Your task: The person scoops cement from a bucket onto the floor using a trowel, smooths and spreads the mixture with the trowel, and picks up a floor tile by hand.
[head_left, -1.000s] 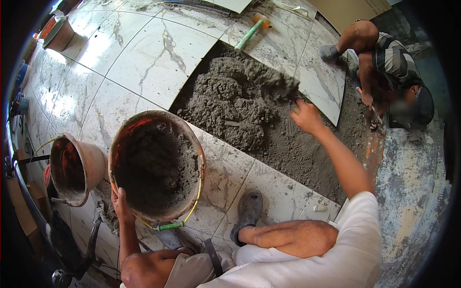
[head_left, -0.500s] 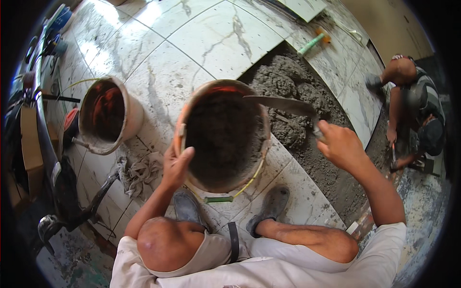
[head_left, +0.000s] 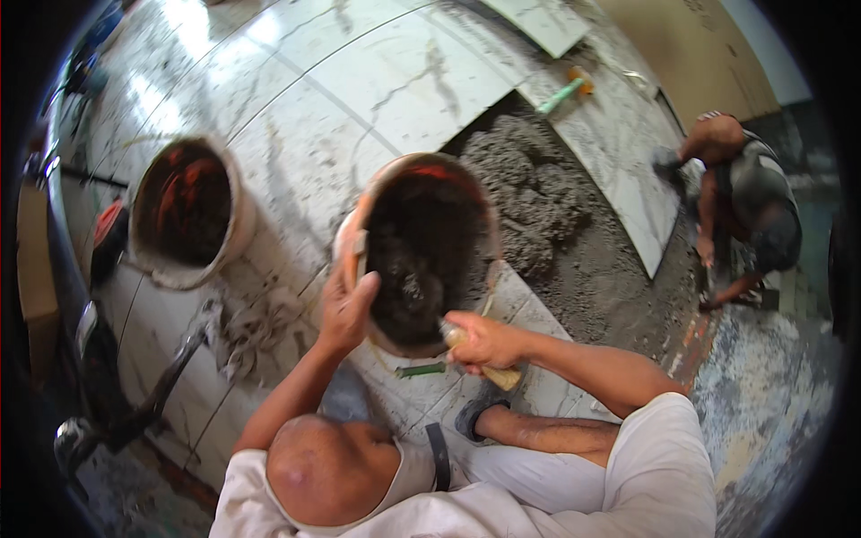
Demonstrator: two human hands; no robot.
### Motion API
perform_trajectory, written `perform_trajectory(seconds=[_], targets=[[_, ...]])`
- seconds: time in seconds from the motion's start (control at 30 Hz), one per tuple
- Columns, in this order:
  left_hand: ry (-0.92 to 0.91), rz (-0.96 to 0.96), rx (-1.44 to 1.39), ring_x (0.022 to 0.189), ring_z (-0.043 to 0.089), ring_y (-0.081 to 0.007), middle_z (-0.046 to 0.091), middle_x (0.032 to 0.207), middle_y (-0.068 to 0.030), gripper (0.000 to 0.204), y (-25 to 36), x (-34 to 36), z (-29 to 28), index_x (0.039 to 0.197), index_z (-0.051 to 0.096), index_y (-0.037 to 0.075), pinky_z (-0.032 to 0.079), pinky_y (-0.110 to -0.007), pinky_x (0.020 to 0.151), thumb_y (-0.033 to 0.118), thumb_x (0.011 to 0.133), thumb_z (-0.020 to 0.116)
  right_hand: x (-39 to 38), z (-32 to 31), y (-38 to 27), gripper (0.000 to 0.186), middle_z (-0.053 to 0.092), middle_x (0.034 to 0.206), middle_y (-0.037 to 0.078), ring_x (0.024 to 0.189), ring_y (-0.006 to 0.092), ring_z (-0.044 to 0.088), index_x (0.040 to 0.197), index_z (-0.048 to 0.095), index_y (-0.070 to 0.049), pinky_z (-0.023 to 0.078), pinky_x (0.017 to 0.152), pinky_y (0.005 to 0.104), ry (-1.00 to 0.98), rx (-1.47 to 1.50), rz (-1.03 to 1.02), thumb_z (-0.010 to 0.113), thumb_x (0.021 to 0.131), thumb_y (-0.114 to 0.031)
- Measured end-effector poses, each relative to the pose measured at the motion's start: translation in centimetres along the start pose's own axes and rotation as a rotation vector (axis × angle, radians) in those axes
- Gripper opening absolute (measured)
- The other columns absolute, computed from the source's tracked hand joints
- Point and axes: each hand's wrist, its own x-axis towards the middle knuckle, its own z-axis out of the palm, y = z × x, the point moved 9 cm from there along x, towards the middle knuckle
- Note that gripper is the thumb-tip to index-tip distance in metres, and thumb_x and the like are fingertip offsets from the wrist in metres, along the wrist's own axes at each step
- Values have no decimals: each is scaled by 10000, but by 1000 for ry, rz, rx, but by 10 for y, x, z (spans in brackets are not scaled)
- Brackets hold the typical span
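Note:
My left hand point(head_left: 347, 307) grips the left rim of a mortar-smeared orange bucket point(head_left: 359, 202), its thumb over the edge. The bucket leans toward the right. Inside it lies dark wet mortar point(head_left: 404, 242). In my right hand point(head_left: 485, 342), at the bucket's near right rim, is the wooden handle of a trowel point(head_left: 499, 377). The trowel's blade reaches down into the bucket and is mostly hidden there. A green grip point(head_left: 420, 368) on the bucket's wire handle hangs at the near side. To the right of the bucket, a heap of grey mortar point(head_left: 529, 188) covers the untiled strip.
A second bucket point(head_left: 240, 215) stands at the left, with a crumpled rag point(head_left: 247, 336) near it. A green-handled mallet point(head_left: 563, 95) rests on the far tiles. At the right, another person point(head_left: 749, 193) crouches by the mortar bed. A motorbike-like metal frame point(head_left: 134, 412) lines the left side.
My right hand has swung left and down from above the mortar heap, taking the trowel blade into the bucket. The bucket now leans further right. The view has shifted slightly.

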Motion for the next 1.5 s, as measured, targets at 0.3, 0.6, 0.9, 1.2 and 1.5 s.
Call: perform_trajectory(seconds=[0.3, 0.6, 0.9, 1.2, 1.5], targets=[[169, -143, -63, 767, 435, -25, 522, 957, 28, 426, -24, -3, -37, 1254, 452, -9, 361, -168, 693, 222, 913, 560, -45, -37, 9, 681, 498, 649, 45, 475, 107, 473, 1367, 182, 34, 393, 422, 258, -77, 226, -95, 589, 829, -61], [174, -160, 51, 1046, 507, -123, 533, 1180, -56, 464, -22, -4, -70, 1317, 403, 6, 383, -270, 922, 252, 936, 500, -193, -199, -28, 508, 541, 678, 50, 493, 101, 521, 1178, 428, 44, 462, 440, 254, 468, -222, -123, 668, 773, -149], [189, -255, 123, 1063, 481, -133, 517, 1189, -60, 469, -23, 2, -56, 1309, 409, 14, 356, -274, 939, 310, 950, 466, -171, -444, 82, 316, 622, 915, 214, 826, 389, 639, 1107, 430, -33, 526, 685, 472, 1337, -1176, 358, 528, 853, -194], [271, -240, 249, 1041, 495, -120, 528, 1173, -60, 441, -27, -13, -89, 1294, 419, 4, 374, -267, 924, 263, 943, 488, -211, -391, 87, 264, 628, 916, 206, 836, 382, 628, 1067, 485, -59, 502, 690, 463, 1398, -859, 162, 514, 841, -193], [104, -207, 190, 909, 497, -67, 538, 1076, 1, 425, 9, 7, -7, 1262, 446, -13, 404, -217, 799, 168, 891, 549, -175, -233, 5, 293, 625, 787, 173, 657, 330, 626, 949, 475, -40, 482, 594, 419, 969, -716, -86, 592, 829, -280]])
